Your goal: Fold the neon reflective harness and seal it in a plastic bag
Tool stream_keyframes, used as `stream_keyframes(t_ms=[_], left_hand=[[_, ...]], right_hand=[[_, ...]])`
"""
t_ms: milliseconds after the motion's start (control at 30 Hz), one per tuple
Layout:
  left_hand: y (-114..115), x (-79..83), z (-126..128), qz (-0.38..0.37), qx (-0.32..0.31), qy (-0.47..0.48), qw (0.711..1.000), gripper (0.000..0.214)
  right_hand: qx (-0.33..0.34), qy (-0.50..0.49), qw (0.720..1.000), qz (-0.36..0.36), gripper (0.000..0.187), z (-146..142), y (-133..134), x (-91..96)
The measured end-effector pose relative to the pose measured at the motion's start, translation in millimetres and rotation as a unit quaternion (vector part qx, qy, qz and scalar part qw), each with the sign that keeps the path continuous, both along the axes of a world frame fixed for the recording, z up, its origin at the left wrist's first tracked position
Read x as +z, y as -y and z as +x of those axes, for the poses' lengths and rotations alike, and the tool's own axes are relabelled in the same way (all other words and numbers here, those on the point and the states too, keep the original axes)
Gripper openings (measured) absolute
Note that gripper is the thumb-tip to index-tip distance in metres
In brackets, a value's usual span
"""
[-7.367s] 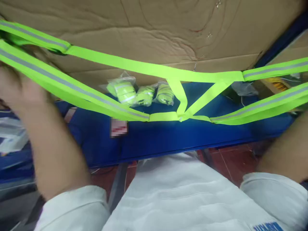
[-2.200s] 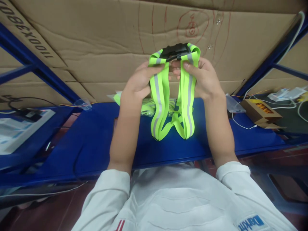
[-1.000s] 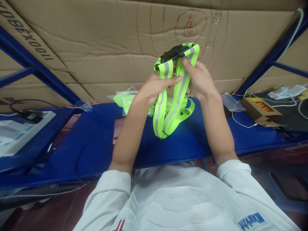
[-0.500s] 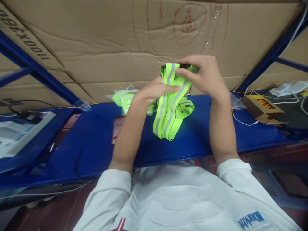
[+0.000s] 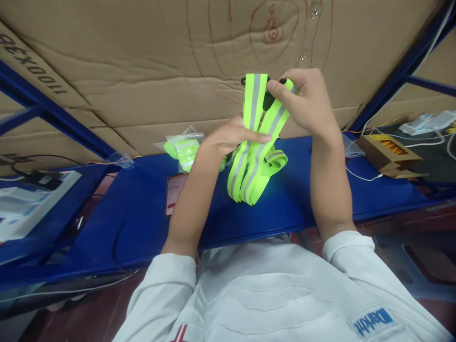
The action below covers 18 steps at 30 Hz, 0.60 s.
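Observation:
Both my hands hold a neon-yellow strap harness with grey reflective stripes (image 5: 249,164), folded into a hanging bundle above the blue shelf (image 5: 135,209). My left hand (image 5: 233,137) is closed round the middle of the bundle, thumb across the bands. My right hand (image 5: 306,102) pinches the top folds by the black plastic buckle (image 5: 268,97), which is partly hidden behind the bands. The bundle's lower loops rest near the shelf surface.
Bagged folded yellow straps (image 5: 181,148) lie at the back of the shelf under a cardboard sheet (image 5: 142,61). A phone (image 5: 172,199) lies left of my forearm. A small brown box (image 5: 386,154), white cables and a clear bag sit to the right. Blue frame bars cross both sides.
The straps, once stretched wide, are now gathered into a folded bundle. In the last second my right hand lifted the buckle end while the left closed round the bands.

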<state>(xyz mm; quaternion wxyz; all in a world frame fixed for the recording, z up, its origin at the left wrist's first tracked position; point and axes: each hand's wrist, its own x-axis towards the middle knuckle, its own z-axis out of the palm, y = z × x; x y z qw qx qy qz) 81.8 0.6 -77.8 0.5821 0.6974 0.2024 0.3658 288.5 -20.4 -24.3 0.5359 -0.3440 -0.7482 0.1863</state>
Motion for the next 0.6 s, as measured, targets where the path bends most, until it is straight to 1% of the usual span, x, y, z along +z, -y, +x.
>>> stream_keyframes(t_ms=[100, 167, 233, 333, 367, 433, 500, 533, 600], left_hand=[[1, 0.6, -1, -0.007, -0.015, -0.022, 1.000, 0.052], [4, 2.5, -2, 0.006, -0.011, -0.027, 1.000, 0.054], [6, 5.2, -4, 0.023, 0.000, -0.030, 0.999, 0.058], [10, 9.7, -5, 0.038, 0.011, -0.036, 0.999, 0.061], [10, 10.7, -5, 0.049, 0.014, -0.037, 0.998, 0.063], [10, 10.9, -4, 0.076, 0.020, -0.031, 0.996, 0.065], [6, 8.2, -4, 0.090, 0.024, -0.017, 0.995, 0.066], [3, 5.9, -4, 0.086, 0.028, -0.011, 0.996, 0.067], [-4, 0.4, -4, 0.064, 0.037, -0.004, 0.997, 0.069]], right_hand=[[-0.030, -0.026, 0.999, -0.027, 0.048, 0, -1, -0.6], [-0.023, -0.055, 0.996, -0.065, 0.047, 0, -4, -2.5], [0.003, -0.081, 0.991, -0.107, 0.043, 0, -9, -5.4], [0.060, -0.136, 0.977, -0.152, 0.023, 0, -23, -11.7], [0.078, -0.148, 0.971, -0.171, 0.021, 0, -28, -14.3], [0.097, -0.138, 0.966, -0.197, 0.024, -1, -39, -19.4], [0.093, -0.103, 0.971, -0.193, 0.025, -2, -45, -23.0], [0.082, -0.089, 0.977, -0.173, 0.024, -3, -46, -23.5], [0.039, -0.040, 0.995, -0.086, 0.027, -4, -40, -21.8]])
